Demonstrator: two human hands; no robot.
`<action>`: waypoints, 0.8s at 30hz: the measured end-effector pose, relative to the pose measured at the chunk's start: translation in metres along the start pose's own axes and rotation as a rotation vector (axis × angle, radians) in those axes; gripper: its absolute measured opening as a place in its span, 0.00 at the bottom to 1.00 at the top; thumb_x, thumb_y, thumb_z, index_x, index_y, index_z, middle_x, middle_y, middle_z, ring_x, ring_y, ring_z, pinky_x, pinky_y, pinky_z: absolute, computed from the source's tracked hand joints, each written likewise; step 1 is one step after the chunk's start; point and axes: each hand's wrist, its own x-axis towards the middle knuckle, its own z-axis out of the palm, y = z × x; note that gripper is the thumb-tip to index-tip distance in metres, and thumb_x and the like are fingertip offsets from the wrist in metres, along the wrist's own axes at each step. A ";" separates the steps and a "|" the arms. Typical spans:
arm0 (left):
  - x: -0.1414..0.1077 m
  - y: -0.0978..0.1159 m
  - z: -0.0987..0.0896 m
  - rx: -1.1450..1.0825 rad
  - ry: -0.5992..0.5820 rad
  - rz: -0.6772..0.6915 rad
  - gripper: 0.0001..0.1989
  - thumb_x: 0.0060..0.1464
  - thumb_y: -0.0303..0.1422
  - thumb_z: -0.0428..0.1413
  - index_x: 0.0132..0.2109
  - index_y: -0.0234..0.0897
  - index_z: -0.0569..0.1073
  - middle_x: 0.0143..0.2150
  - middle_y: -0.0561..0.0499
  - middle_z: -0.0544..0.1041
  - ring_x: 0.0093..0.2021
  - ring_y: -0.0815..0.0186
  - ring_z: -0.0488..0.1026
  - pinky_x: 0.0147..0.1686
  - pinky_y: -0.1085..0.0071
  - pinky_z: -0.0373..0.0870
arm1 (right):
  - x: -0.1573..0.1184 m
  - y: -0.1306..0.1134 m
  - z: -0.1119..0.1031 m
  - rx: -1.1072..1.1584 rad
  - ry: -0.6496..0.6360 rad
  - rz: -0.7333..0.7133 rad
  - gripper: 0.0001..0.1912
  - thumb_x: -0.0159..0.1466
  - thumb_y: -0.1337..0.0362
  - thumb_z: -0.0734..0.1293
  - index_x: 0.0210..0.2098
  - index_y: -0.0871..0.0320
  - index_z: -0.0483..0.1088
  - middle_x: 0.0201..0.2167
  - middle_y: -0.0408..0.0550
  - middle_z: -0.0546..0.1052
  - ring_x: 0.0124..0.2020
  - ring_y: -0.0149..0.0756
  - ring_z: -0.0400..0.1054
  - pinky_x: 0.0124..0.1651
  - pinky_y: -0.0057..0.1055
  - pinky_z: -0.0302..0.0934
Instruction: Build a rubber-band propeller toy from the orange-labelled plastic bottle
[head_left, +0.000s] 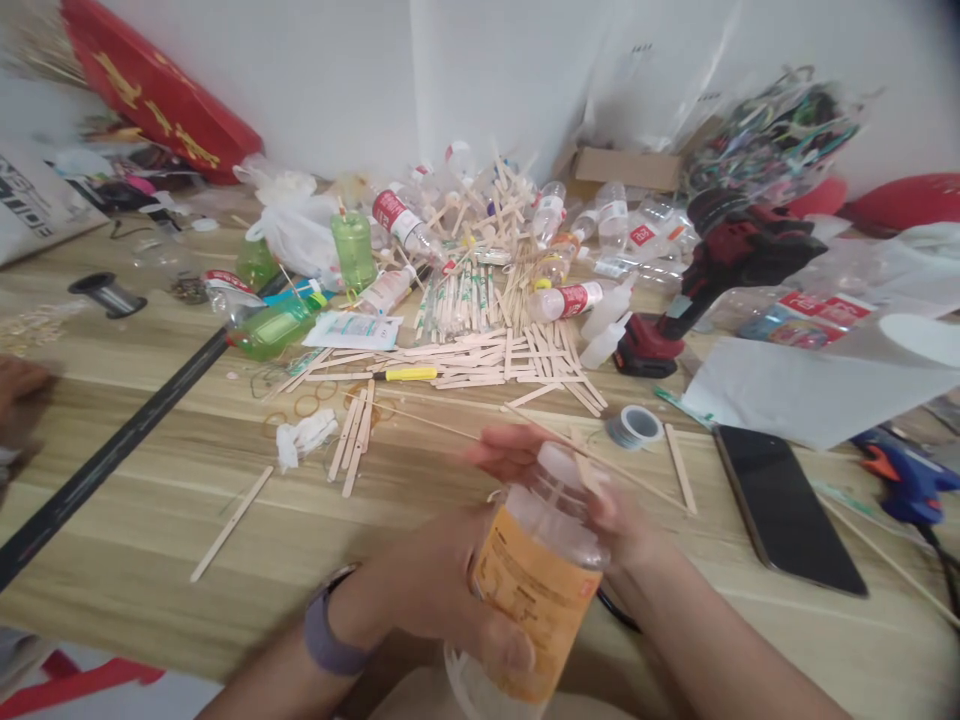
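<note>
Loose sticks (480, 362) lie heaped on the far part of the surface (255, 600), beyond the bottle (540, 600). The bottle is off the surface, close to the body, its long axis tilted so that the neck points forward and slightly right. The left hand (442, 565) wraps its labelled side, the thumb across the front. The right hand (624, 520) is nearer the neck, fingers reaching behind it, and seems to pinch a short stick (588, 464) just beside it; blur hides whether stick and neck touch.
</note>
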 end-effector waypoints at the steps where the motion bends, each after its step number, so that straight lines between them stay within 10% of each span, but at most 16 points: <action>1: 0.002 -0.002 0.001 -0.044 0.013 0.001 0.27 0.46 0.53 0.58 0.49 0.44 0.74 0.41 0.56 0.78 0.43 0.59 0.77 0.40 0.68 0.73 | 0.003 0.000 0.000 0.019 0.005 0.038 0.24 0.51 0.46 0.73 0.45 0.48 0.78 0.46 0.48 0.80 0.54 0.50 0.69 0.52 0.42 0.63; 8: 0.002 -0.004 0.015 0.550 0.683 -0.265 0.22 0.40 0.36 0.63 0.46 0.40 0.71 0.38 0.49 0.78 0.39 0.55 0.75 0.36 0.64 0.73 | 0.006 0.001 0.016 -0.198 0.523 0.173 0.15 0.54 0.53 0.73 0.38 0.54 0.80 0.36 0.48 0.82 0.31 0.36 0.72 0.33 0.31 0.64; 15: 0.005 -0.007 0.000 -0.121 -0.011 0.020 0.27 0.43 0.55 0.62 0.47 0.46 0.74 0.42 0.52 0.78 0.43 0.57 0.76 0.41 0.64 0.75 | 0.006 -0.008 0.004 0.055 -0.014 0.129 0.28 0.48 0.46 0.75 0.46 0.51 0.78 0.44 0.50 0.81 0.53 0.48 0.70 0.51 0.41 0.62; 21: 0.005 0.003 0.012 0.143 0.290 -0.038 0.16 0.47 0.40 0.61 0.45 0.46 0.73 0.41 0.55 0.77 0.41 0.61 0.75 0.42 0.68 0.73 | 0.010 -0.003 0.011 0.017 0.233 0.091 0.05 0.50 0.62 0.70 0.28 0.51 0.77 0.38 0.47 0.83 0.57 0.50 0.66 0.59 0.49 0.54; 24: 0.002 0.011 0.016 0.299 0.342 -0.027 0.19 0.46 0.38 0.61 0.47 0.44 0.72 0.40 0.55 0.77 0.39 0.61 0.75 0.38 0.70 0.74 | 0.006 -0.010 0.011 -0.015 0.151 0.091 0.04 0.53 0.62 0.71 0.30 0.51 0.76 0.38 0.46 0.83 0.57 0.48 0.67 0.60 0.48 0.55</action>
